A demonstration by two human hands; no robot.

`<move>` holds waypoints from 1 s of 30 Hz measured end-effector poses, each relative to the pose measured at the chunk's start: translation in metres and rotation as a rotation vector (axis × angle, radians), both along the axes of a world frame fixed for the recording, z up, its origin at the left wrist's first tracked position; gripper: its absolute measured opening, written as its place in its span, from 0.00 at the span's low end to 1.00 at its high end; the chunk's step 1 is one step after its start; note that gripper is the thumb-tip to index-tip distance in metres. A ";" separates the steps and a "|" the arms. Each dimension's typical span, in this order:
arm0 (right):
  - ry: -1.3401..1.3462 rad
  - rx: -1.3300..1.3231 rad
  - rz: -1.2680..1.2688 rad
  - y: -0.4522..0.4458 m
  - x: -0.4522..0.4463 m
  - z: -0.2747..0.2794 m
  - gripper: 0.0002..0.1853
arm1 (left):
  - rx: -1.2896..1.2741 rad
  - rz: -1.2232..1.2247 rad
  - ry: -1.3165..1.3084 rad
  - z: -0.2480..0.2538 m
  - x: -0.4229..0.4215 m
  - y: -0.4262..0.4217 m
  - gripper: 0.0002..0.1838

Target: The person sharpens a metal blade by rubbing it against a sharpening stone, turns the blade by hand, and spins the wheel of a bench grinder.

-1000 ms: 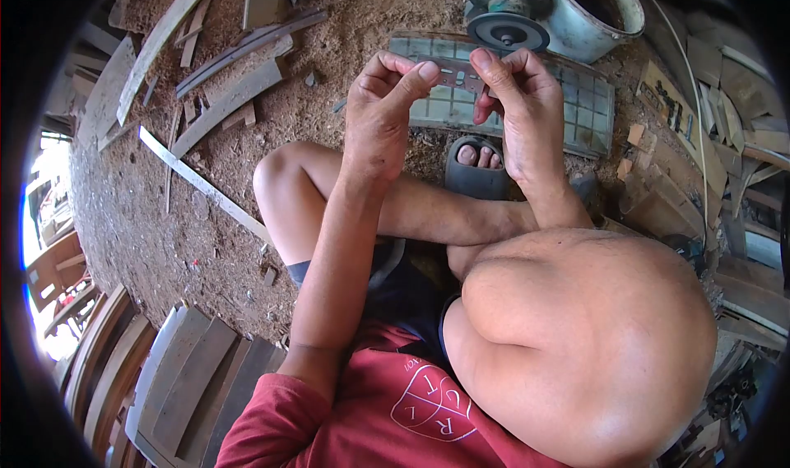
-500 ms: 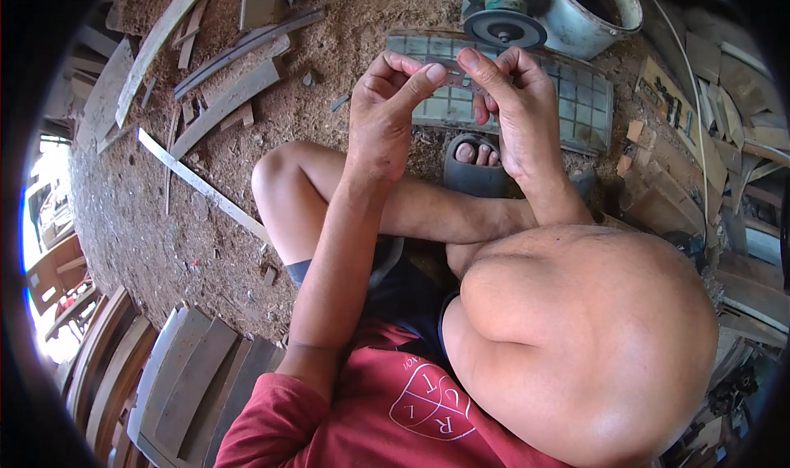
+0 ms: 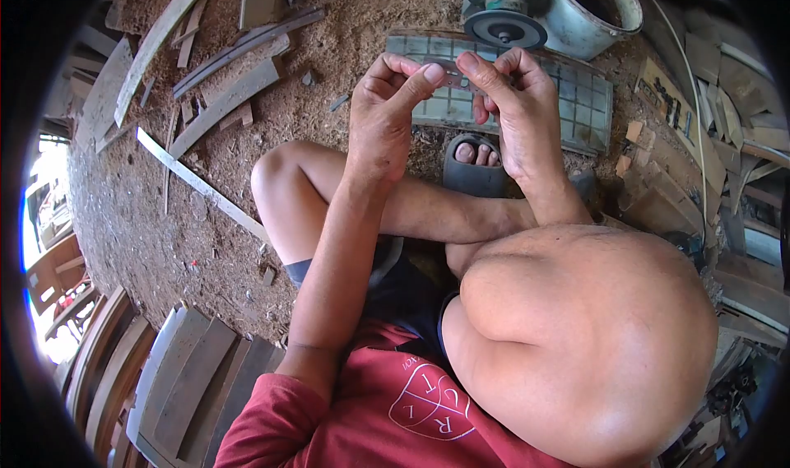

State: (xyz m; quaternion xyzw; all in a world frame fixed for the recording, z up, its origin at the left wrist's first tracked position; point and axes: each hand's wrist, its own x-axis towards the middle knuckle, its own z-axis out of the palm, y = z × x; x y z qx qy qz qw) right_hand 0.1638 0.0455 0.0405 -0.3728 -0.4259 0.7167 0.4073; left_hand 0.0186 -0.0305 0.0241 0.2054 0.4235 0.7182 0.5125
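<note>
Between my two hands, a small flat metal piece [image 3: 452, 79] with holes and a dark upper edge is held up. My left hand [image 3: 385, 110] pinches its left end between thumb and curled fingers. At the other end, my right hand [image 3: 520, 110] grips it with the thumb along the near side and the fingers behind. The fingers cover both ends, so its full shape is hidden. Beyond the hands, a tiled panel [image 3: 568, 110] lies on the ground, and a grinder with a round disc [image 3: 504, 29] stands over its far edge.
A white bucket [image 3: 586, 28] stands beside the grinder. Curved wood strips [image 3: 230, 110] and a pale strip [image 3: 206, 190] lie on the sawdust-covered ground [image 3: 164, 246]. Stacked boards [image 3: 193, 382] are at lower left, wood scraps [image 3: 666, 180] at right. My sandalled foot [image 3: 476, 165] is below the hands.
Both hands keep their hold on the metal piece and stay in nearly the same place. The piece appears slightly tilted, with its holes a little plainer.
</note>
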 end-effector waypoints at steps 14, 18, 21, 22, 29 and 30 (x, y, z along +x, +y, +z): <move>0.060 -0.029 -0.023 -0.001 0.002 -0.002 0.22 | -0.016 -0.007 -0.017 -0.009 -0.004 -0.003 0.05; 0.065 -0.013 -0.023 -0.001 0.002 -0.003 0.22 | -0.003 -0.028 -0.044 -0.012 -0.005 -0.004 0.05; 0.071 -0.029 -0.005 -0.002 0.004 -0.001 0.22 | 0.002 -0.035 -0.066 -0.014 -0.006 -0.004 0.04; 0.072 -0.028 -0.005 -0.003 0.004 0.000 0.22 | 0.002 -0.034 -0.084 -0.015 -0.006 -0.004 0.04; 0.228 0.171 0.209 -0.012 0.009 0.011 0.17 | -0.030 -0.082 -0.279 -0.017 -0.006 0.000 0.06; 0.195 0.225 0.282 -0.013 0.010 0.011 0.15 | -0.050 -0.129 -0.360 -0.017 -0.007 -0.001 0.08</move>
